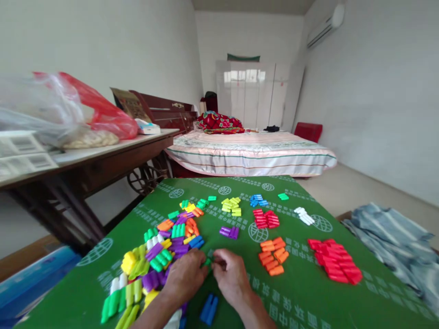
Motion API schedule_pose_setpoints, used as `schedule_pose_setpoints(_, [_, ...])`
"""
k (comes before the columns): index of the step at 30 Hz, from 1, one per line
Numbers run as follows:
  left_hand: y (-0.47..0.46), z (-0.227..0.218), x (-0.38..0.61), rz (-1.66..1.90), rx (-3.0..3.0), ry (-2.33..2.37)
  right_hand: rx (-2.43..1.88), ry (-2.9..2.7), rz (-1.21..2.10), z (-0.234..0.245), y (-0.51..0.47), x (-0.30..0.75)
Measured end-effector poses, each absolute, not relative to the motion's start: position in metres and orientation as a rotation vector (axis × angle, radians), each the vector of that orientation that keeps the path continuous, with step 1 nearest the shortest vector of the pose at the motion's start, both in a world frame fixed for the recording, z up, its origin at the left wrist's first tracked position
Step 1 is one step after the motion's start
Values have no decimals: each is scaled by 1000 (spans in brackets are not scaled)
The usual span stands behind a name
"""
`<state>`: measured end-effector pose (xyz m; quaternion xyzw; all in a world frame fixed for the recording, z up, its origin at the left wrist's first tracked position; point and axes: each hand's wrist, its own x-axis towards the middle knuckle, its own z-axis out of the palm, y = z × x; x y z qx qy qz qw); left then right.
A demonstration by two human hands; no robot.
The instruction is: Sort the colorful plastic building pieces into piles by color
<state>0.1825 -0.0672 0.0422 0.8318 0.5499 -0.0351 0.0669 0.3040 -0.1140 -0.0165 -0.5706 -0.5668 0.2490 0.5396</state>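
My left hand (189, 273) and my right hand (231, 273) meet low in the middle of a green board (236, 260). Both are closed, fingertips pinching a small green plastic tube piece (208, 262) that the fingers mostly hide. Beside and partly under my left arm spreads a mixed heap of coloured tube pieces (180, 247). A blue pair (209, 309) lies between my forearms. Right of my right hand are an orange group (273, 256) and a larger red group (334, 260). Just beyond my hands sits a purple group (229, 232).
Farther back on the board lie yellow-green (232, 205), blue (258, 200), smaller red (266, 219), white (304, 216) and green (283, 196) groups. A sewing-machine table (137, 148) with bags stands left. A bed (250, 151) is ahead, folded cloth (391, 246) at right.
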Motion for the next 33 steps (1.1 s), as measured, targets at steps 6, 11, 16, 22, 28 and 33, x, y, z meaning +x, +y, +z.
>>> schedule_pose_setpoints(6, [-64, 38, 177, 112, 2355, 1549, -1404, -1605, 451, -6, -120, 300])
schedule_pose_setpoints(11, [-60, 32, 170, 333, 2146, 1407, -1501, -1649, 453, -7, -118, 289])
schedule_pose_setpoints(16, [-56, 30, 167, 464, 1978, 1253, -1589, -1684, 363, -2, -117, 287])
schedule_pose_setpoints(22, [-50, 40, 177, 477, 1739, 1250, -1642, -1723, 201, 16, -117, 291])
schedule_pose_setpoints(28, [-42, 46, 188, 443, 1661, 1213, -1619, -1791, 52, 27, -114, 316])
schedule_pose_setpoints(33, [-25, 78, 161, 599, 1746, 1387, -1944, -1688, -45, 41, -77, 435])
